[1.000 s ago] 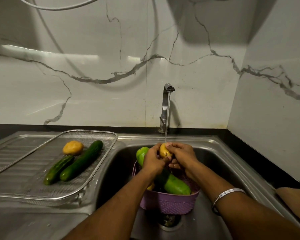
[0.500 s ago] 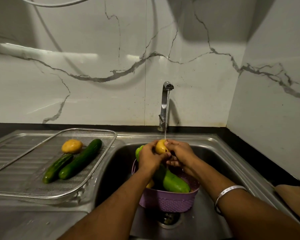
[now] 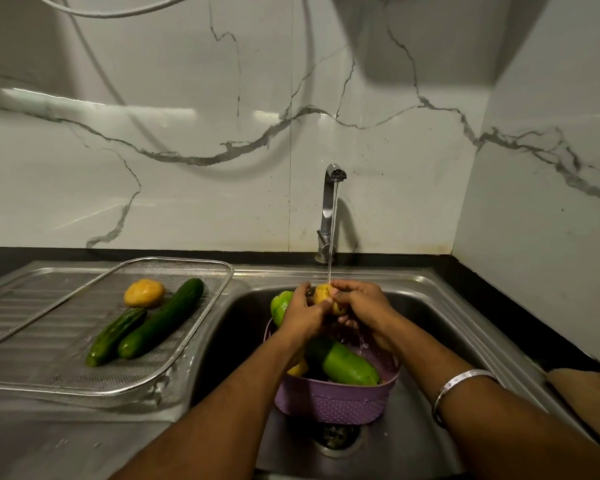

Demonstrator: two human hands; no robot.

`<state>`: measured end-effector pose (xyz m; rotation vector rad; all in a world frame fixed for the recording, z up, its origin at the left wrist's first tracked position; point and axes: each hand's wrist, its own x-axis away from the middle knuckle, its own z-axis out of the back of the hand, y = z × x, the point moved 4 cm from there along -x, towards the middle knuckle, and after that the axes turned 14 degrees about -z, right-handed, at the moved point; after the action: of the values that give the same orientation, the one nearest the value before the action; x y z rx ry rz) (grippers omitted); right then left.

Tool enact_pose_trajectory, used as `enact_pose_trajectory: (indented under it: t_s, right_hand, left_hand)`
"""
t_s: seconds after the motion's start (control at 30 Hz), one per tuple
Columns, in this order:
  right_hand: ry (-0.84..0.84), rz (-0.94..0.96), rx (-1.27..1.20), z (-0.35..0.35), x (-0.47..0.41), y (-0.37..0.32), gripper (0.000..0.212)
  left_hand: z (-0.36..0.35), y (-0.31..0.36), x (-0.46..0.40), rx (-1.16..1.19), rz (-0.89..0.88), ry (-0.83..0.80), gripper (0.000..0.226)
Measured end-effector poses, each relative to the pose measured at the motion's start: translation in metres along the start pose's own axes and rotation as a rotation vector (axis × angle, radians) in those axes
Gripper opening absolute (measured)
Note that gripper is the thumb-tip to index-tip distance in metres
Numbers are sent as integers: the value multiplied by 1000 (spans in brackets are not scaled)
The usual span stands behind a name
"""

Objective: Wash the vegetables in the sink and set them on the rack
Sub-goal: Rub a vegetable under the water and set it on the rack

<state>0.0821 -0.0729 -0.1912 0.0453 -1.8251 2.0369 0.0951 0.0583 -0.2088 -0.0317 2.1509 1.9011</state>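
Both hands | left hand (image 3: 300, 315) and right hand (image 3: 359, 303) grip potato (image 3: 323, 295), turned since under tap (image 3: 329, 209), frame centre | rinse ongoing, rack (image 3: 201, 327) next.

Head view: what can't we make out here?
- Potato under the tap: mostly covered by the left hand and right hand; only a yellow patch shows.
- Purple basket: contents behind the forearms are hidden, so the count of what is left is unclear.
- Drain: partly hidden by the basket.
- Brown thing at the right: cut off by the frame edge, cannot be identified.
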Motion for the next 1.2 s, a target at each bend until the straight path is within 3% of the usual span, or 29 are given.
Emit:
enact_pose_trajectory:
  t_s: [0.07, 0.23, 0.53, 0.87, 1.2]
  right_hand:
    - [17, 6, -58, 2, 0, 0, 16]
    - [51, 27, -28, -1, 4, 0, 22]
    - [45, 26, 23, 4, -3, 3, 13]
    - [-9, 48, -28, 0, -19, 6, 18]
    - [27, 83, -73, 7, -16, 3, 20]
  left_hand:
    - [-2, 3, 2, 27, -29, -26, 56]
    - [-1, 6, 5, -55, -133, 25, 35]
    - [12, -1, 4, -136, -58, 110, 43]
    - [10, -4, 2, 31, -20, 144, 39]
    - [4, -2, -1, 128, 59, 55, 39]
